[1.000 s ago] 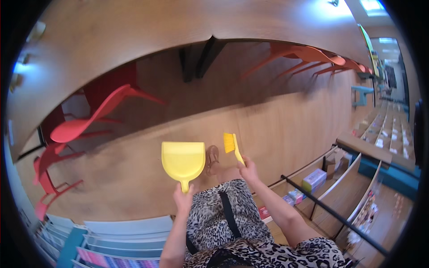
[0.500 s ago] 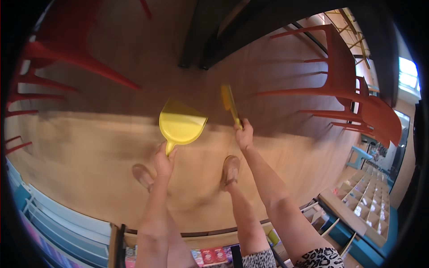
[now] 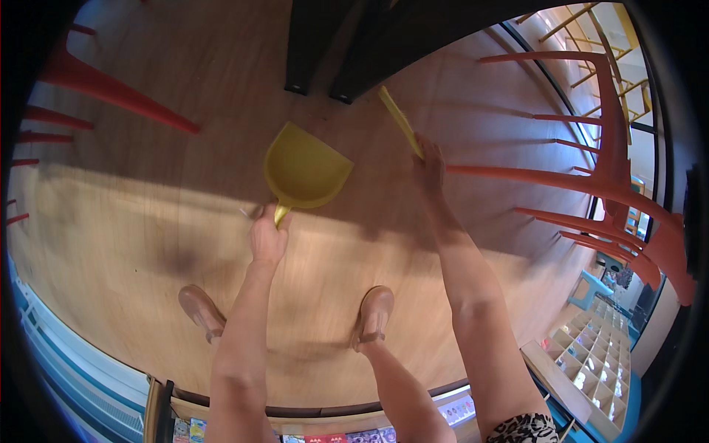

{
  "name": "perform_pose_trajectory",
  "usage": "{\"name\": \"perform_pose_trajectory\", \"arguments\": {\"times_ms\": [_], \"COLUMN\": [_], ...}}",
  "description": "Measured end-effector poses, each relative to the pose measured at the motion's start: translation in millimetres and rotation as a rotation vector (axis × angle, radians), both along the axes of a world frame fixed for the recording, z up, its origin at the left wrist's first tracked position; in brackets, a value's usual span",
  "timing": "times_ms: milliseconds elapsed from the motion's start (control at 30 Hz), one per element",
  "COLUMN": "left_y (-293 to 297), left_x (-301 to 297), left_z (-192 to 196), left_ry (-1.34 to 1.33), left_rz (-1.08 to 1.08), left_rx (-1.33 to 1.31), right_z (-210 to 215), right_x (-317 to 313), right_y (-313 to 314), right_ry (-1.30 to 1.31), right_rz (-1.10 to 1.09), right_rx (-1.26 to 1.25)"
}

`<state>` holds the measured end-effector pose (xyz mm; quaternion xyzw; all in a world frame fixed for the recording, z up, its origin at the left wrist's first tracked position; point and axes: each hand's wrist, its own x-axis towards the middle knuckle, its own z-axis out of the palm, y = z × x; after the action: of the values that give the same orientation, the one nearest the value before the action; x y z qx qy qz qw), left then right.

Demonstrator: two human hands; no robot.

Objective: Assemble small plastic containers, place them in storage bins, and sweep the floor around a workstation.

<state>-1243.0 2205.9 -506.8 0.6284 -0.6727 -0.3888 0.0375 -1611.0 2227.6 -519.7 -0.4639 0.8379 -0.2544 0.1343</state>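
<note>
At frame centre, the left hand (image 3: pixel 267 238) wraps its fingers around the handle of a yellow dustpan (image 3: pixel 304 170), whose long axis runs from handle to mouth, toward the upper right. The right hand (image 3: pixel 430 161) closes on a yellow brush (image 3: pixel 399 118), bristles hidden. Blurred wooden floor (image 3: pixel 133 221); red chairs (image 3: pixel 613 177) at right.

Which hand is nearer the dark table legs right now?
Right. The right hand, holding the yellow brush, is just below-right of the dark table legs. The left hand grips the yellow dustpan farther back.
</note>
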Motion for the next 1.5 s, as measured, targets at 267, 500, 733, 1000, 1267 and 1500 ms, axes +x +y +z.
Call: {"name": "perform_pose_trajectory", "arguments": {"times_ms": [267,500,733,1000,1267,1500], "left_y": [-6,-9,-14,-15,-15,-14], "left_x": [-3,-19,-13,-11,-11,0], "left_z": [-13,-15,-14,-18,-30,-28], "left_ry": [0.061,0.0,-0.028,-0.019,0.072,-0.017], "left_rz": [0.038,0.015,0.003,-0.008,-0.044,-0.071], "left_rx": [-0.001,0.02,0.088,0.121,0.011,0.094], "right_z": [33,28,40,49,20,88], "right_x": [46,56,77,134,166,168], "right_y": [33,-7,23,-18,-55,5], "right_ry": [-0.376,-0.126,-0.44,-0.298,-0.575,-0.291], "right_rz": [0.362,0.319,0.404,0.149,-0.118,0.013], "right_rx": [0.108,-0.068,-0.036,-0.036,-0.059,0.131]}}
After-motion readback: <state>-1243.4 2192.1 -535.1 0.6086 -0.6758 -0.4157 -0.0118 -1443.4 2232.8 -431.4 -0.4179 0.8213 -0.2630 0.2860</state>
